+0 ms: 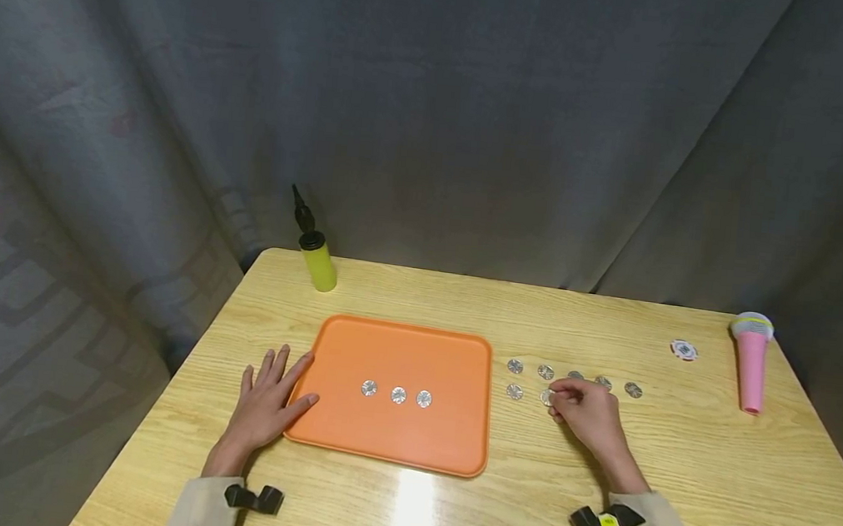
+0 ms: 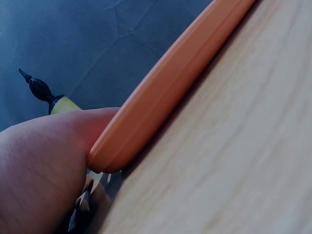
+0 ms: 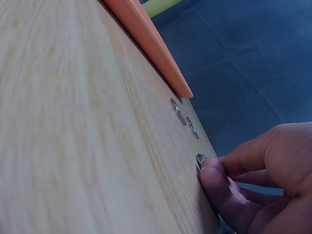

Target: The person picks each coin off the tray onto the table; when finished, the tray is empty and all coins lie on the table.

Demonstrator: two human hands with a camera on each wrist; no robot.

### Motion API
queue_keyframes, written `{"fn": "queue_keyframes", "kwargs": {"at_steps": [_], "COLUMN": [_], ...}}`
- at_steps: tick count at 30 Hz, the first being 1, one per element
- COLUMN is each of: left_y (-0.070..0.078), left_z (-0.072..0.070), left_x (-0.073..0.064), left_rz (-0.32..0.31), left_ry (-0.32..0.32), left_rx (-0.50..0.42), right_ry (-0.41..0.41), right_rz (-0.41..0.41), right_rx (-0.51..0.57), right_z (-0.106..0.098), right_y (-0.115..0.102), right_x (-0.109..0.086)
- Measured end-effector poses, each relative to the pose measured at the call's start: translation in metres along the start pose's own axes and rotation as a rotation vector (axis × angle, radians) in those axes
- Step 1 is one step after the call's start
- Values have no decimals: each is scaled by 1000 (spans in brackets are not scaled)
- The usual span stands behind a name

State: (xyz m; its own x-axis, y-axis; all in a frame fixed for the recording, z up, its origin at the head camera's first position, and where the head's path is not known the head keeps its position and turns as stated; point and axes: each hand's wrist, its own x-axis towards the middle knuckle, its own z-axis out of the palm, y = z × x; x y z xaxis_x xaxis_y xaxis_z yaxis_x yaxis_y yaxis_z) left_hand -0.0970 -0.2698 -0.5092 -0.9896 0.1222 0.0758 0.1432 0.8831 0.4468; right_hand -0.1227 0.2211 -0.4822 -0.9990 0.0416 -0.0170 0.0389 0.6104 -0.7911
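Note:
My left hand (image 1: pixel 262 404) lies with its fingers spread at the left edge of an orange tray (image 1: pixel 391 436); thumb and index finger reach over the rim. Three silver coins (image 1: pixel 398 395) lie in a row on the tray. Right of it, my right hand (image 1: pixel 590 416) pinches another silver coin (image 3: pixel 201 159) between thumb and index finger, low over the table. In the right wrist view this coin looks tilted, one edge close to the wood. Several more silver coins (image 1: pixel 515 366) lie flat around that hand in two rows, some partly hidden behind it.
On the wooden table (image 1: pixel 673 485), a yellow hand pump (image 1: pixel 319 264) with a black nozzle stands at the back left. A poker chip (image 1: pixel 683 349) and a pink toy microphone (image 1: pixel 752 367) lie to the right. Behind the table hangs a grey curtain (image 1: pixel 478 134).

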Motion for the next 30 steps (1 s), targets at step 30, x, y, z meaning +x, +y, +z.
{"fn": "queue_keyframes", "kwargs": {"at_steps": [30], "left_y": [4], "left_z": [-4], "left_x": [1], "left_rz": [-20], "left_ry": [-31], "left_rx": [6], "right_ry": [-21], "right_rz": [-48], "right_rx": [49], "right_z": [-8], "right_y": [-26], "right_x": [-1]}}
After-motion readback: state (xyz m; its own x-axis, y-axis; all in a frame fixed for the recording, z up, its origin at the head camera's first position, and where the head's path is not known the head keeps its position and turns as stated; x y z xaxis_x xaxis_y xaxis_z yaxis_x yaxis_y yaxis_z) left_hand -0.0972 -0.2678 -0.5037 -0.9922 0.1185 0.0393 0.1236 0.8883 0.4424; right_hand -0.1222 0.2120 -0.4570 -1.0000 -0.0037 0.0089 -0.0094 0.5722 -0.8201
